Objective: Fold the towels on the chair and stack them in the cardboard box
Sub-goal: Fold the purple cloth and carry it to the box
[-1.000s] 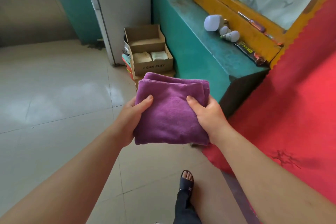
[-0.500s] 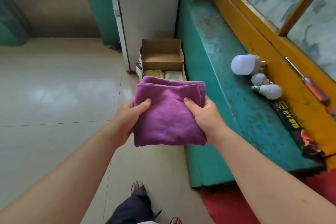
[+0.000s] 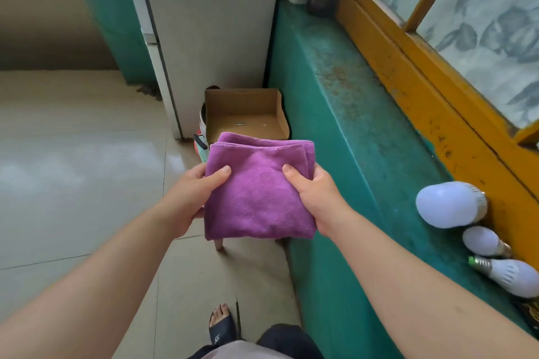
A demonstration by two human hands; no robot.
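Purple folded towel [image 3: 259, 192], soft and light-looking, pinched at its side edges by left hand [image 3: 198, 192] and right hand [image 3: 313, 198], held above the cardboard box [image 3: 245, 114]; likely needs support underneath to stay square

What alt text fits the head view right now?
Both hands, left hand and right hand, hold a folded purple towel flat above a tiled floor, just in front of an open cardboard box. A green ledge on the right carries three white bulbs beside a yellow window frame.
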